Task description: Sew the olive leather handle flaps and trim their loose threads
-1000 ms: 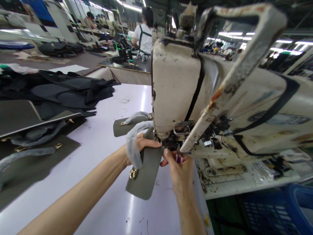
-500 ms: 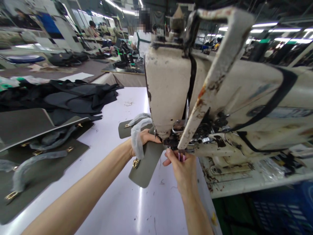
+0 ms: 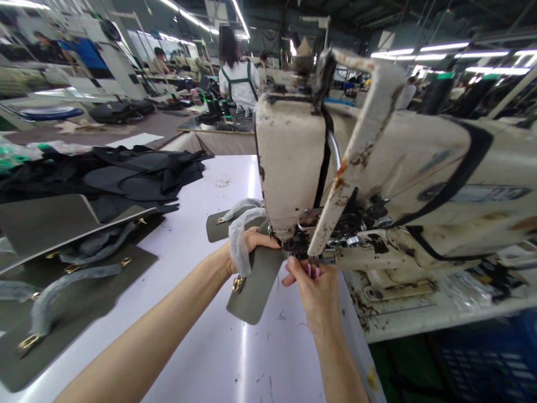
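Note:
A grey-green bag panel (image 3: 257, 285), with a plastic-wrapped handle (image 3: 240, 246) and gold buckle (image 3: 238, 284), lies under the head of a sewing machine (image 3: 293, 162). My left hand (image 3: 255, 242) holds the panel close to the needle area, its wrist behind the wrapped handle and some fingertips hidden. My right hand (image 3: 312, 282) is closed around a small pink-handled tool (image 3: 314, 270), whose exact kind I cannot make out. Its thumb and forefinger reach beneath the machine head, near the panel's right edge. The needle itself is hidden.
More grey-green panels (image 3: 96, 296) with wrapped handles lie at left, before a heap of black cut pieces (image 3: 126, 173). A slanted, rusty metal bar (image 3: 356, 151) stands in front of the machine. A blue crate (image 3: 490, 358) is at lower right. A person (image 3: 240, 78) is seen from behind.
The camera view has shifted slightly, so the scene sits a little lower and the person behind shows more fully. Both hands and the panel keep nearly the same place at the machine.

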`<state>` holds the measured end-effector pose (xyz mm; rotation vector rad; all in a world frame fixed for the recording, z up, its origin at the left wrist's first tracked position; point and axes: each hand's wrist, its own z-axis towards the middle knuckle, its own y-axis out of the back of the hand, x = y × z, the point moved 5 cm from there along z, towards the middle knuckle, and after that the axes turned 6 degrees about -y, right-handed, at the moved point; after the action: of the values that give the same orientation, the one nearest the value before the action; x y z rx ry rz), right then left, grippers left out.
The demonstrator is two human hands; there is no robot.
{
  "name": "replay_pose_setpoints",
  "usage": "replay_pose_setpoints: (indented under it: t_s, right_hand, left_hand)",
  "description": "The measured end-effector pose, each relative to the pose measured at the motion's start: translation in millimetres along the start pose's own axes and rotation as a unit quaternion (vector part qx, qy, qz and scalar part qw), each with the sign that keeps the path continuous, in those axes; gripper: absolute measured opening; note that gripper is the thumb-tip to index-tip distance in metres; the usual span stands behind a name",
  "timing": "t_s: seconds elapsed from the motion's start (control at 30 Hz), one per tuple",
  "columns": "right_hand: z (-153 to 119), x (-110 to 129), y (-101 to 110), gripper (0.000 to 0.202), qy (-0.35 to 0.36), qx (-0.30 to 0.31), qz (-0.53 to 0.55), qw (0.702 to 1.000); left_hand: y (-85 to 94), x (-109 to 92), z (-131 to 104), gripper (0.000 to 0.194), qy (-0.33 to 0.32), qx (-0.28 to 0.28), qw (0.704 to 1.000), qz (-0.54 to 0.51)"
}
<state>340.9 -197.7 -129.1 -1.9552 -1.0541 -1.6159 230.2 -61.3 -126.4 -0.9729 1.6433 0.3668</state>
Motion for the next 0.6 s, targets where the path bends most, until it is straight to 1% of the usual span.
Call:
replay_pose_setpoints:
  t_s: [0.07,0.17,0.27,0.37,0.4,0.47,0.53,0.6]
  right_hand:
    - [0,1,0,0.039,0.006,0.004,-0.008,1.000]
    - [-1,3,2,0.039,0.014,0.015,-0.022,1.000]
    - [-5,3,2,0.039,0.023,0.051,-0.028,0.998]
    - [-9,3,-4,0.044,0.045,0.092,-0.026,0.994]
    - [-10,2,-6,0.045,0.051,0.093,-0.018,0.994]
    - [-11,-3,-9,0.042,0.043,0.092,0.022,0.995]
    - [-10,-10,-12,0.036,0.013,0.086,0.086,0.993]
    - [-10,-16,-14,0.031,-0.013,0.089,0.141,0.986]
  left_hand:
    - [-5.7,-1,-4,0.039,0.016,0.030,0.999,-0.004]
    - [-10.9,-6,-10,0.035,0.028,0.055,0.998,-0.006]
    - [-14.2,-8,-16,0.032,0.042,0.080,0.996,-0.001]
    - [-16.5,0,-22,0.034,0.067,0.091,0.993,-0.024]
    - [-16.5,4,-24,0.035,0.068,0.081,0.994,-0.040]
    - [-15.3,13,-28,0.040,0.048,0.044,0.995,-0.072]
    - [-13.6,20,-32,0.046,0.017,-0.001,0.996,-0.090]
    - [-13.8,27,-36,0.050,0.010,-0.033,0.995,-0.098]
